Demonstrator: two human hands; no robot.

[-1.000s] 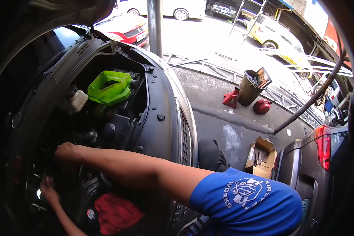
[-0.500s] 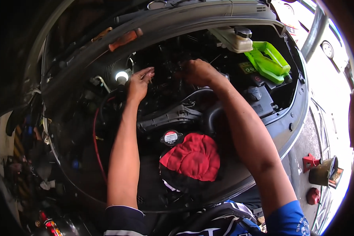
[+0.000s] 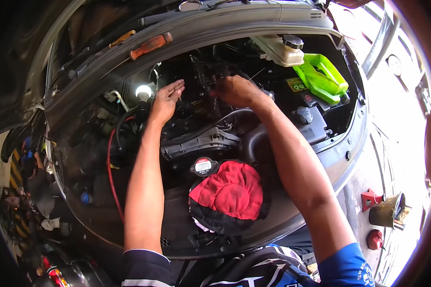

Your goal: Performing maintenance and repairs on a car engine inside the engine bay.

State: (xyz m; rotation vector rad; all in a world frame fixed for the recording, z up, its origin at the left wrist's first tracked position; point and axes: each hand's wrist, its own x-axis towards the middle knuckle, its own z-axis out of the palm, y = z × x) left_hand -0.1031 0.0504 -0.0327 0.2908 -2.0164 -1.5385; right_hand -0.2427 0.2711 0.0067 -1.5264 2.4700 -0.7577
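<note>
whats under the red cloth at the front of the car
Black fabric peeks out along the lower edge of the red cloth; whether the two are one piece, I can't tell. Whatever lies directly beneath is covered.

So, print spotting: the clearest one's the red-and-white round label (image 3: 203, 165) on the black radiator cap (image 3: 214, 167), near side of the engine bay (image 3: 191, 115), dark lines of text too tiny to make out. Far right, there's a yellow-green sticker (image 3: 296, 84) with dark symbols on a black box, just left of the green funnel (image 3: 316, 88), plus a small red round mark (image 3: 309, 98) nearer. Near right, the blue sleeve (image 3: 340, 263) has white lettering and an emblem, partly cut off. Big white graphics (image 3: 258, 270) on the shirt front too.
</note>
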